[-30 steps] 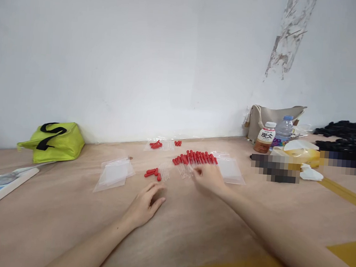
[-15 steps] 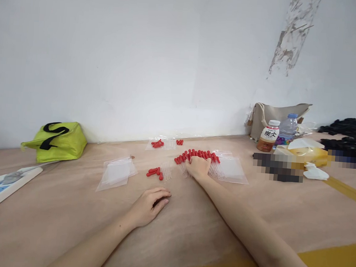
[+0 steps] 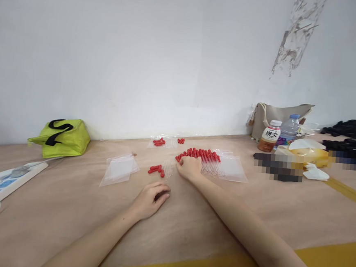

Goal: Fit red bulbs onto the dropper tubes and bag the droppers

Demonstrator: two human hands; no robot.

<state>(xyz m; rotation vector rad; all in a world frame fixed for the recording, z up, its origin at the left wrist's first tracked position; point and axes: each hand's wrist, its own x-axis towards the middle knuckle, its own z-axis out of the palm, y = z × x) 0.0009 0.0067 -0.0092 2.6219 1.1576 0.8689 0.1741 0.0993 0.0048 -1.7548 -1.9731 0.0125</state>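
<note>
A slanting row of droppers with red bulbs and thin clear tubes lies on the table. At its left end is my right hand, fingers closed and bent down against the leftmost droppers; whatever is between the fingertips is hidden. My left hand rests nearer to me, thumb apart from the gently curled fingers, holding nothing. Just beyond it lie a few loose red bulbs beside several clear tubes. Clear plastic bags are to the left, and another clear bag reaches out from the row's right end.
By the wall lies a clear packet with red bulbs and tubes. A lime-green bag and a power strip are at left. Bottles, a beige bag and a yellow tissue pack stand at right.
My right hand has slid left along the row, from over its left-middle part to its left end, uncovering more droppers. My left hand stays nearly in place; the view has shifted slightly.
</note>
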